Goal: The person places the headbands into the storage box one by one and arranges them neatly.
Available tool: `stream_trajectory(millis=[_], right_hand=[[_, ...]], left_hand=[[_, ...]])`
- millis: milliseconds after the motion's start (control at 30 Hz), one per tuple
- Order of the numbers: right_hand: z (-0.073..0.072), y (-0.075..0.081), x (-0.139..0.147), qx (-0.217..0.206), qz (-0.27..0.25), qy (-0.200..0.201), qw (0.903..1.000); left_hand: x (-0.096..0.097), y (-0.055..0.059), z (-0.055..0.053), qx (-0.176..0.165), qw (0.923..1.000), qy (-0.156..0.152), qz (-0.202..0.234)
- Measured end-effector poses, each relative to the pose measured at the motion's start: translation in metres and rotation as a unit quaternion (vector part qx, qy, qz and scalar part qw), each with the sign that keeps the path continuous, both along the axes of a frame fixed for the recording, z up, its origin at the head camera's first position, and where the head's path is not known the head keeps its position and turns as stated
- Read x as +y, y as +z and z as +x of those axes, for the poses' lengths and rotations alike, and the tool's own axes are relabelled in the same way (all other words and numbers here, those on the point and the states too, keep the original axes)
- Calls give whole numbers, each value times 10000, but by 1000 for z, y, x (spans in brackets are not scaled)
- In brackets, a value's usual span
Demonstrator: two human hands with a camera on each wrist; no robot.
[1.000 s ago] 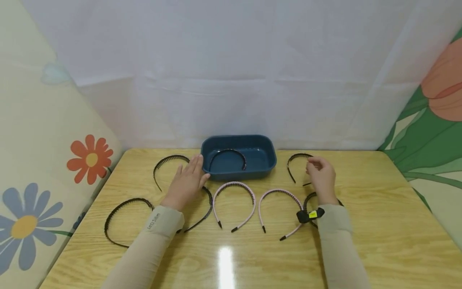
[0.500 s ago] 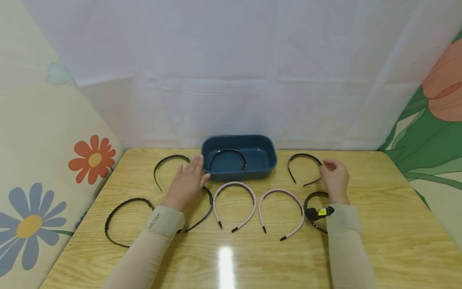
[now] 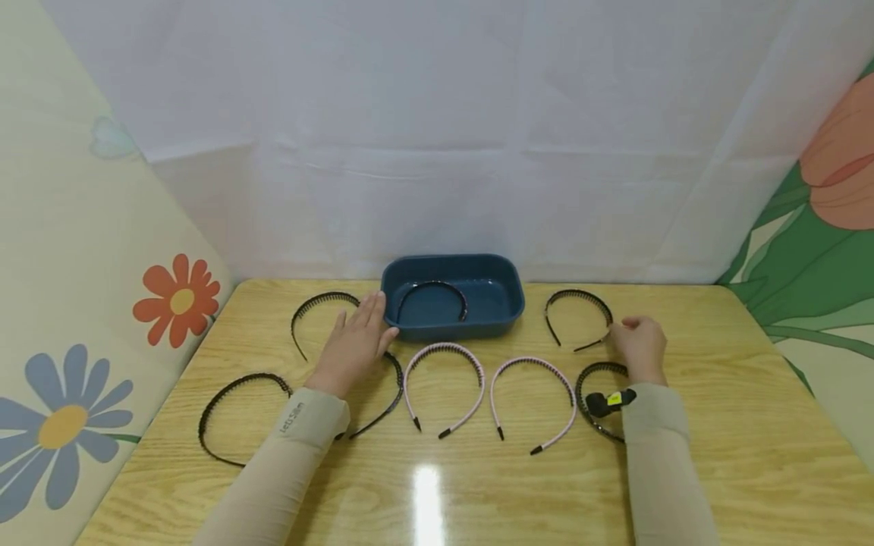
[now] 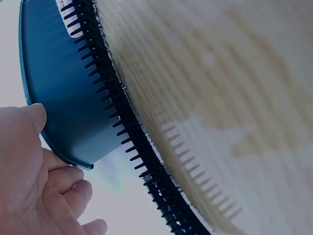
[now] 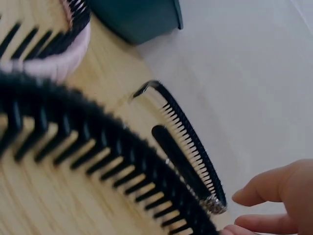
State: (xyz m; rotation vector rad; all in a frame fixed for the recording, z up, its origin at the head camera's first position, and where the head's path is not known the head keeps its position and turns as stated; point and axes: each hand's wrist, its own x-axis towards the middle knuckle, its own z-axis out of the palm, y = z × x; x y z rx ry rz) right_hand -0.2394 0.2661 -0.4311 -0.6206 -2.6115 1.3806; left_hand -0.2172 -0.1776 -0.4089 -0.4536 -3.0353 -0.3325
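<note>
In the head view, my left hand [image 3: 351, 345] rests against the left end of a dark blue bin [image 3: 454, 331], fingers straight. The left wrist view shows its thumb [image 4: 38, 116] on the bin's edge. A black toothed headband [image 3: 433, 284] lies inside the bin. My right hand [image 3: 642, 347] is at the right side of a black headband [image 3: 579, 293] on the table at the back right. In the right wrist view, that hand's thumb and fingers are apart, close beside the headband's glittery part; contact is hard to tell.
Two pink headbands [image 3: 444, 347] [image 3: 532, 360] lie in the middle of the wooden table [image 3: 478, 500]. Other black headbands lie at front right [image 3: 580, 387], far left [image 3: 205, 413], back left [image 3: 293, 322] and under my left forearm [image 3: 396, 390]. A white cloth [image 3: 437, 152] hangs behind.
My right hand has moved right and slightly nearer, from above the back right headband to its right side. The left hand and the bin have stayed put.
</note>
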Motion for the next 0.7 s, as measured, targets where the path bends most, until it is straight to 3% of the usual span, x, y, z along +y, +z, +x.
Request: stream_trajectory(millis=[400,700], right_hand=[[-4,-2,3,-151,426,266,9986],[-5,-1,-2,-28,409,37,9992]], left_hand=[[0,0,0,35,10000,-8,-73],[0,1,0,-42,10000,17,-58]])
